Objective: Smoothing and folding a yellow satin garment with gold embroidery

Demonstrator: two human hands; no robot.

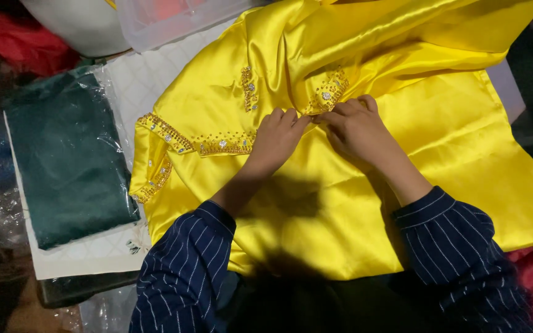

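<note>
Both hands, left (pixel 277 137) and right (pixel 354 128), met at frame centre, fingers pinching the yellow garment's (pixel 451 142) beaded trim (pixel 325 92).

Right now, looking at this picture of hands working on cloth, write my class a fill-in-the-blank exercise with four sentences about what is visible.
1. Both hands, the left hand and the right hand, rest on a satin garment coloured ____.
2. The garment's beaded trim carries gold beads and clear ____.
3. The folded cloth in plastic wrap beside the garment is dark ____.
4. The person's sleeves are navy with thin white ____.

Missing words: yellow; stones; green; stripes
</note>
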